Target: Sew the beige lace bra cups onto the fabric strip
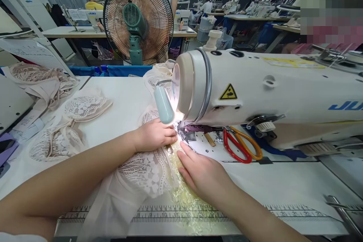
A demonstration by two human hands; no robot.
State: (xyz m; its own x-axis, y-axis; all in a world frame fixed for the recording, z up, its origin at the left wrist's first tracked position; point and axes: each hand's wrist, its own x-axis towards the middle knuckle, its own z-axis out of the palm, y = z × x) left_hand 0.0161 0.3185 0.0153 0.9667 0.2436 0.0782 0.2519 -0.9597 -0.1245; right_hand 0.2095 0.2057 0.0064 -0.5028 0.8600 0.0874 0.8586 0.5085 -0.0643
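Note:
A cream lace bra [147, 170] lies under the needle end of a white sewing machine [241, 83], its loose fabric trailing toward me. My left hand [155, 135] rests on the lace beside the presser foot [183, 134], fingers lying over it; its thumb is hidden. On the right, my right hand [202, 172] lies with fingers stretched out on a shiny, clear yellowish strip [185, 193] along the bra's edge. The needle itself is hidden behind the pale blue lamp [164, 106].
Red-handled scissors [236, 149] and orange-handled scissors [249, 143] lie under the machine arm. More lace bras [85, 106] are spread at left. A printed ruler [181, 214] crosses the front edge. A large fan [138, 19] stands beyond the table; people work behind it.

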